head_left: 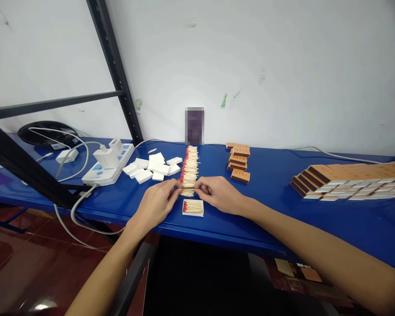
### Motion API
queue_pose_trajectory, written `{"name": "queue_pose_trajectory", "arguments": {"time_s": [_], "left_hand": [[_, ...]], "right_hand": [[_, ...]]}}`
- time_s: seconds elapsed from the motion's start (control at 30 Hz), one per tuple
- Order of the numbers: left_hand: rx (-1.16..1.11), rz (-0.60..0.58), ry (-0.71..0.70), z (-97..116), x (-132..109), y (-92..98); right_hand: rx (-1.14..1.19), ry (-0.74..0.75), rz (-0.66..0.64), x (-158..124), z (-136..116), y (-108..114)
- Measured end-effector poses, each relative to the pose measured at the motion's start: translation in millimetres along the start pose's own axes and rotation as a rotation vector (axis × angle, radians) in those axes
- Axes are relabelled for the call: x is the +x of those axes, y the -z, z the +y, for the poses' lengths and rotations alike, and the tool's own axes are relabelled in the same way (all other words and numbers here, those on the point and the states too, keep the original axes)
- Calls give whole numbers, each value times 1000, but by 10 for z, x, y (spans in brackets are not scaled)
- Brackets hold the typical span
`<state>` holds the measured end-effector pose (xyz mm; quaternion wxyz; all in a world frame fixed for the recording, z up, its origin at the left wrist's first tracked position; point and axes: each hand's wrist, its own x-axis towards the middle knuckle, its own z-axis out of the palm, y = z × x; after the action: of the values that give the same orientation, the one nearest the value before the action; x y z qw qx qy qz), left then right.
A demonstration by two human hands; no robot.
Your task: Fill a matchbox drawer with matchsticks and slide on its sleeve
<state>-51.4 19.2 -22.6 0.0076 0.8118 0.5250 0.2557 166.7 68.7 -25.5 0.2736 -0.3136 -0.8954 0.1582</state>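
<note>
A long row of red-tipped matches (190, 166) runs toward the wall, heads to the left. At its near end, my left hand (158, 199) pinches the head side of some matches, thumb and forefinger together. My right hand (220, 195) closes on the plain ends of the same matches from the opposite side. Just in front of the row sits a white matchbox tray (193, 214), partly filled with matches lying crosswise. To the left of the row lies a loose heap of white matchbox trays (158, 168). How many matches my fingertips hold is hidden.
Orange matchbox sleeves (240, 175) lie right of the matches, and a large stack of them (358, 175) stands farther right. On the left are a white power strip (110, 173) with cables and a black shelf post (116, 57). The blue table's front edge (230, 245) is close.
</note>
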Motion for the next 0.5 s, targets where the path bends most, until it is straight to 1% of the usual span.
{"name": "queue_pose_trajectory", "arguments": {"time_s": [0.2,0.4,0.5], "left_hand": [[-47,13,-28,32,-32,42],[-67,27,-26,24,-38,51],[-82,34,-31,25,-46,56]], "right_hand": [[51,42,1,-76,-69,27],[82,104,64,-157,-147,84],[74,143,33,-190,-176,101]]}}
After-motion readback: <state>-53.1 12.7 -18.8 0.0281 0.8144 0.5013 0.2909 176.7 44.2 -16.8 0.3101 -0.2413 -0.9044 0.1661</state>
